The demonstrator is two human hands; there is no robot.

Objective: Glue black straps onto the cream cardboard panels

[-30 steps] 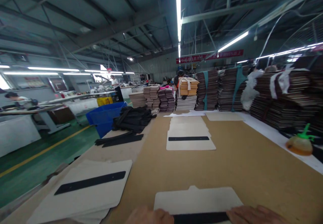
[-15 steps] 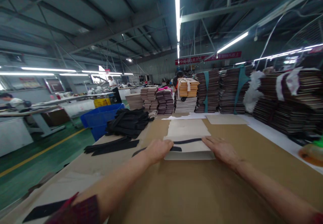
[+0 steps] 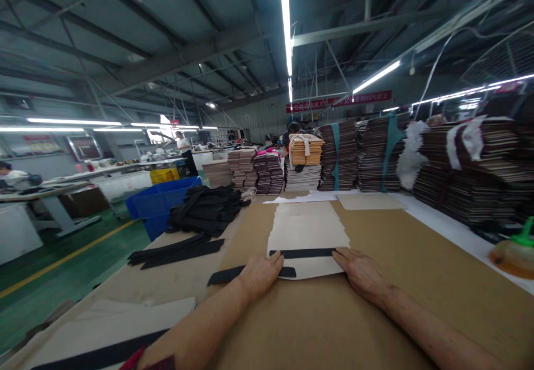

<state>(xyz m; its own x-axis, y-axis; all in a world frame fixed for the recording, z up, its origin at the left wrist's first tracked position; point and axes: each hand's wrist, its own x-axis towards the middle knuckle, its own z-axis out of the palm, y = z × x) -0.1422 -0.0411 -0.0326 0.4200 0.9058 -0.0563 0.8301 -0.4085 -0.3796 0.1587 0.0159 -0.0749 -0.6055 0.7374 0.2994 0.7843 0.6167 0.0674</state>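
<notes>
left hand [image 3: 261, 275] has a loose strip [image 3: 225, 275] gripped; right hand [image 3: 362, 274] touches the other strip [image 3: 308, 253], can't tell if it's pinching; that one's across the pale panel [image 3: 311, 267] at 12 o'clock; messy black pile [image 3: 211, 208] back at 11

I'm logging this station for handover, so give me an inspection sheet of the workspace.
Surface: brown tabletop, paler section at left.
Work pieces: black strip across the near end of the overlapping beige sheets; second black strip showing either side of the left hand.
Clutter: heaped black strips; green-topped bottle.
Hands: left and right hand at opposite ends of the first strip.
Cables: pale cord hanging overhead, right.
Surroundings: blue bin, dark stacks, standing person.
</notes>
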